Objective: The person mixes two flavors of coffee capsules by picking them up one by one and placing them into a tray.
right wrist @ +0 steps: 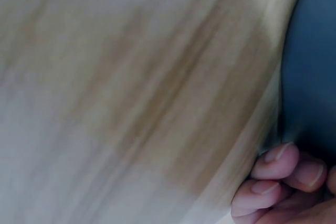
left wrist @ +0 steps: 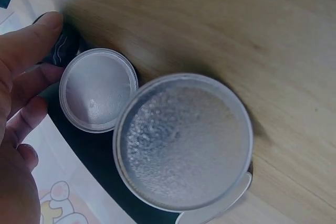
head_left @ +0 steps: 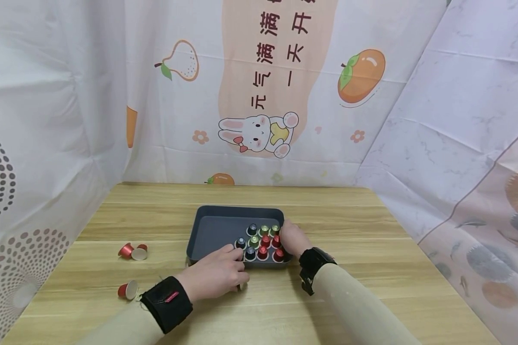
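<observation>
Against the front left of a dark grey tray [head_left: 217, 230], my left hand [head_left: 217, 274] pinches a black coffee capsule [left wrist: 67, 45] between thumb and fingers. Close by in the left wrist view are a small foil-lidded capsule [left wrist: 97, 92] and a larger-looking one [left wrist: 184, 142]; a third lid is partly hidden behind it. My right hand [head_left: 294, 238] grips the tray's right side, its fingers [right wrist: 276, 161] curled at the wall. Red capsules [head_left: 263, 253], green capsules [head_left: 253, 241] and dark capsules [head_left: 250, 254] stand lid down in rows in the tray's right part.
On the wooden table [head_left: 349, 211], left of the tray, lie a few red capsules: one [head_left: 126, 250] beside another [head_left: 140, 252], and one [head_left: 128, 290] nearer the left wrist. A printed curtain [head_left: 177, 120] hangs behind the table, with more cloth at both sides.
</observation>
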The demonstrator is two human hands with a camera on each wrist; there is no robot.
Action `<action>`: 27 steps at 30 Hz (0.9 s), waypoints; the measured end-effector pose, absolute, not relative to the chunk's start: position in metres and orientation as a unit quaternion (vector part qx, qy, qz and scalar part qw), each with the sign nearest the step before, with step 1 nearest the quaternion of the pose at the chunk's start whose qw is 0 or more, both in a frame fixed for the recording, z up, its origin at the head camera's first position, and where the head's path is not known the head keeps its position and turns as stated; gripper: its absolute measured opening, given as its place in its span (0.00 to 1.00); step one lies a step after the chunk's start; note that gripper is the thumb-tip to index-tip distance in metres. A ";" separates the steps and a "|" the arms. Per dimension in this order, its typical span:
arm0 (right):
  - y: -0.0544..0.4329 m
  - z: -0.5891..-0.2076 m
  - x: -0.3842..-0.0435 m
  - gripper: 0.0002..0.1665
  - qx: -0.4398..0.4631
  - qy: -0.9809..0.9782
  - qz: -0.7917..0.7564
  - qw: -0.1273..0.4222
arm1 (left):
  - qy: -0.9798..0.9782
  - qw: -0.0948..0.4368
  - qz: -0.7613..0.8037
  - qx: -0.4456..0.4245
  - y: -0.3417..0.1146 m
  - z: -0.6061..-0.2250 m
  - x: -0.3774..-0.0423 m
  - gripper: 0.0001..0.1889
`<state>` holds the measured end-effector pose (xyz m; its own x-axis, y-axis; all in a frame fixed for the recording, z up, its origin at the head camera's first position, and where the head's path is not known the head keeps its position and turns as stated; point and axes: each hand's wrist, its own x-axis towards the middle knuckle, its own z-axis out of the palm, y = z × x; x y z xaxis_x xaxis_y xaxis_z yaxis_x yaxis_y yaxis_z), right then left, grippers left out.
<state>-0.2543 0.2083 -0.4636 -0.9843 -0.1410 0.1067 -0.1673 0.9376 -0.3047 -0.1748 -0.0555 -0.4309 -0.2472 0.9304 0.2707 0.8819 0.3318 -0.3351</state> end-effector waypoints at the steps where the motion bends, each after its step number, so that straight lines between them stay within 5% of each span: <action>1: 0.208 -0.464 -0.255 0.16 0.079 -0.983 0.161 0.045 | -0.788 0.213 0.058 -0.575 -0.056 -0.431 -0.175 0.11; 12: 0.204 -0.456 -0.250 0.15 0.071 -0.988 0.135 0.035 | -0.802 0.186 0.049 -0.566 -0.055 -0.432 -0.173 0.10; 20: 0.203 -0.456 -0.249 0.15 0.064 -0.988 0.141 0.025 | -0.821 0.163 0.005 -0.547 -0.055 -0.427 -0.172 0.20; 27: 0.204 -0.455 -0.250 0.17 0.062 -0.986 0.150 0.026 | -0.829 0.162 0.005 -0.536 -0.056 -0.420 -0.173 0.16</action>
<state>-0.2499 0.2039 -0.4552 -0.9910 -0.1143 0.0692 -0.1297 0.9472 -0.2933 -0.1729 -0.0557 -0.4198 -0.3741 0.8896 0.2622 0.8860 0.4263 -0.1823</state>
